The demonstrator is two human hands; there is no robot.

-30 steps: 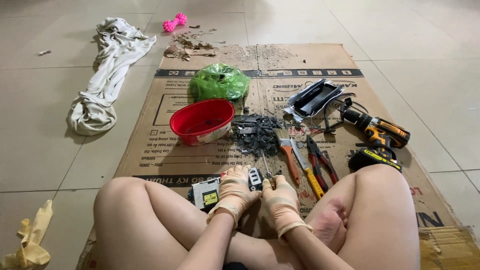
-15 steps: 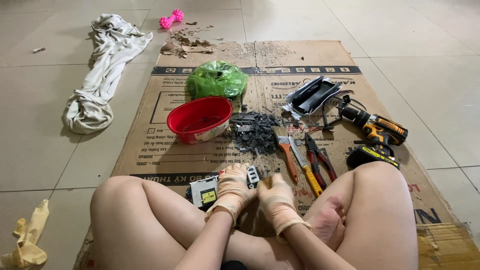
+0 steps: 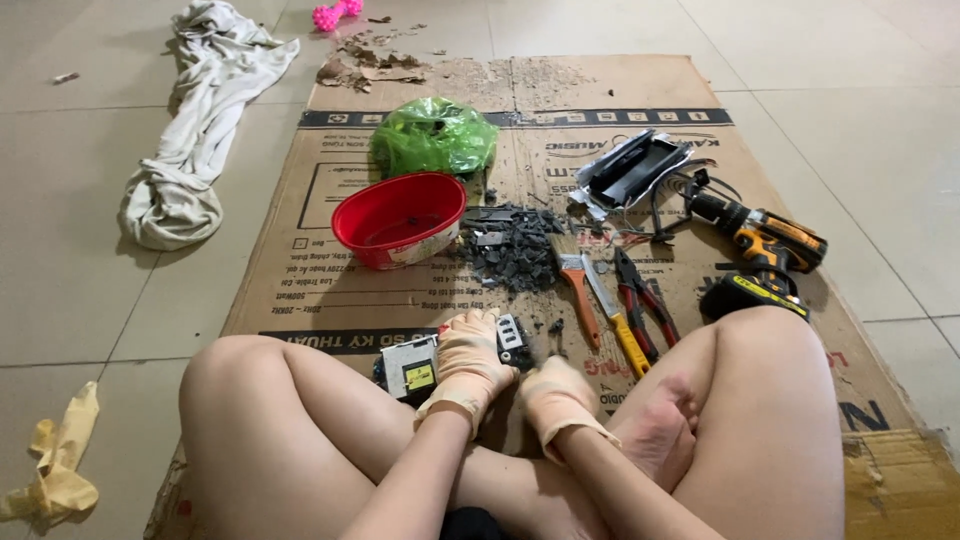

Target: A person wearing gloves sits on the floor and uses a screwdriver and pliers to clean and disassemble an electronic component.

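A person sits cross-legged on a flattened brown cardboard sheet spread over a pale tiled floor, both hands in thin beige gloves. The left hand lies over a small flat electronic unit, a dark metal-cased box with a grey face and a yellow label; its grip is closed on top of the unit, fingers curled over the far edge, where a small black-and-white part shows just beside the fingertips. The unit sits on the cardboard right in front of the crossed shins, partly hidden by the hand. The right hand rests just beside it, curled low against the cardboard; whether its grip holds anything cannot be told.

Beyond the hands lies a heap of dark grey broken pieces. Left of the heap stands a round red plastic bowl, and behind that a crumpled green plastic bag. Right of the heap lie an orange-handled paintbrush, a yellow-handled screwdriver and red-handled pliers, side by side. Farther right is an orange and black cordless drill, with an opened black casing behind it. A crumpled white cloth lies on the floor to the left.
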